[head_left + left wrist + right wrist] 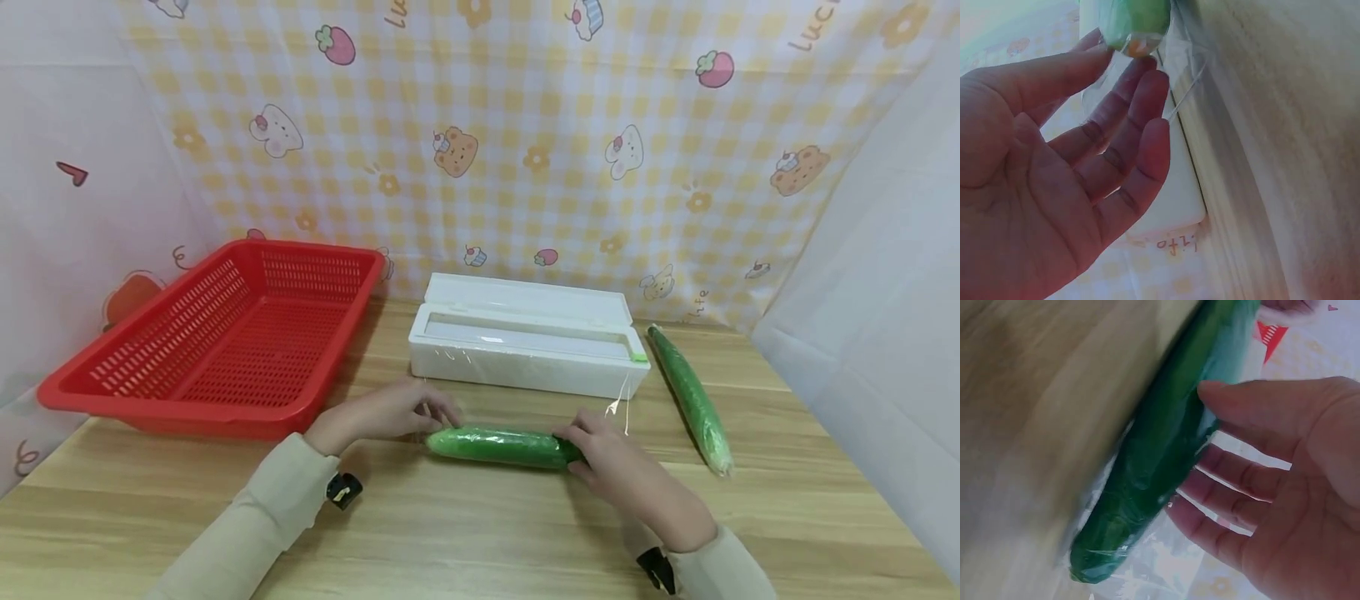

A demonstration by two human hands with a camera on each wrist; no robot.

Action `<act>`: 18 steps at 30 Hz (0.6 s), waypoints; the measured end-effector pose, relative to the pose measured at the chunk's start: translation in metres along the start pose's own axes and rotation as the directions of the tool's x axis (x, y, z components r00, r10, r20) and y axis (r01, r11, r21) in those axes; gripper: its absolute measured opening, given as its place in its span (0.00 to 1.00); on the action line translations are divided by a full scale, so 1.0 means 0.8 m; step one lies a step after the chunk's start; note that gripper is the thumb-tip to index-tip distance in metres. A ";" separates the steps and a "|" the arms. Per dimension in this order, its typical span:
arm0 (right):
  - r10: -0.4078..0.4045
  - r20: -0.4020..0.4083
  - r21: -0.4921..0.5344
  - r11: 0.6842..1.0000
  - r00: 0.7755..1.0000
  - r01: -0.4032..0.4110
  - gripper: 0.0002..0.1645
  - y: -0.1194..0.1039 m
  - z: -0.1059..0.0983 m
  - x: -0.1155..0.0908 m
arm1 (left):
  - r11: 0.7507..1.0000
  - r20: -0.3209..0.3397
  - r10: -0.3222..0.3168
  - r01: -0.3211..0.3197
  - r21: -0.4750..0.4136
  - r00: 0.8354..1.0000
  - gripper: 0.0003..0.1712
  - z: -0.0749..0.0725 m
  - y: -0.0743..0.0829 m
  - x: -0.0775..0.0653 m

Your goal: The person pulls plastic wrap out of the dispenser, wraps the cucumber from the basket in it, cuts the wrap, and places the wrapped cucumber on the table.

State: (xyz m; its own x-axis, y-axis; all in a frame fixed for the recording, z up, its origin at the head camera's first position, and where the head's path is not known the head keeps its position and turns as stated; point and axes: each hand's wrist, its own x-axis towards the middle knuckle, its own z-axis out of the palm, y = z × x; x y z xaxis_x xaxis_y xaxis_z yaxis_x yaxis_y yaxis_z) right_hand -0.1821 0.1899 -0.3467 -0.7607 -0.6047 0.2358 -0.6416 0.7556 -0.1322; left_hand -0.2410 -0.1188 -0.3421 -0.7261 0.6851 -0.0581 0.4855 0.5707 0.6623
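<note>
A green cucumber (495, 447) in clear plastic wrap lies crosswise on the table in front of a white cling film box (525, 367). At its paler left end is my left hand (405, 412). In the left wrist view, the thumb and index finger pinch the clear wrap (1188, 59) beside the cucumber tip, the other fingers bent. My right hand (611, 458) holds the darker right end. The right wrist view has its thumb on the cucumber (1154, 437) and the other fingertips along the side. Loose film sticks out past that end.
A red plastic basket (300, 417) stands at the left. Another wrapped cucumber (690, 392) lies at the right of the box. The box's lid (525, 298) is raised, and a green piece (639, 357) sits at its right front edge. A patterned curtain hangs behind.
</note>
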 end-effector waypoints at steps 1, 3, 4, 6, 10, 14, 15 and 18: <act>0.001 0.006 -0.006 1.000 1.000 -0.001 0.23 0.000 0.000 0.000 | 1.000 0.006 -0.012 0.012 -0.015 1.000 0.13 0.000 -0.001 0.000; 0.000 0.013 -0.014 1.000 1.000 0.000 0.23 0.001 0.000 -0.001 | 0.997 0.024 -0.040 0.042 -0.060 0.999 0.11 -0.001 -0.004 -0.001; -0.001 0.012 -0.016 1.000 1.000 0.001 0.23 0.002 0.000 -0.001 | 0.996 0.028 -0.049 0.051 -0.077 0.998 0.11 -0.001 -0.006 -0.002; 0.006 0.008 -0.014 1.000 1.000 -0.006 0.23 0.002 0.001 -0.001 | 0.993 0.032 -0.062 0.065 -0.095 0.998 0.10 -0.002 -0.010 -0.002; 0.015 0.005 -0.007 1.000 1.000 -0.015 0.23 0.003 0.002 -0.001 | 0.992 0.028 -0.097 0.099 -0.076 0.995 0.07 -0.004 -0.019 -0.004; 0.009 0.003 -0.006 1.000 1.000 -0.009 0.23 0.004 0.004 -0.001 | 0.989 -0.013 -0.149 0.149 -0.001 0.989 0.05 -0.006 -0.020 -0.005; 0.004 0.000 -0.009 1.000 1.000 -0.004 0.23 0.005 0.004 -0.001 | 0.986 -0.041 -0.165 0.166 0.031 0.986 0.05 -0.006 -0.017 -0.005; 0.006 -0.003 -0.011 1.000 1.000 -0.006 0.23 0.005 0.004 -0.001 | 0.969 -0.179 -0.164 0.192 0.155 0.970 0.06 -0.006 -0.001 -0.004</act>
State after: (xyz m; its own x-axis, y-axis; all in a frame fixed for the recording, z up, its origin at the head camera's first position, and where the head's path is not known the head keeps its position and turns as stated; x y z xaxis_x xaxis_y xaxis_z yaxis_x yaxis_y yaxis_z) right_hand -0.1843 0.1925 -0.3508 -0.7643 -0.5994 0.2379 -0.6358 0.7621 -0.1225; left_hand -0.2415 -0.1232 -0.3390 -0.8711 0.4901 -0.0316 0.4061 0.7549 0.5150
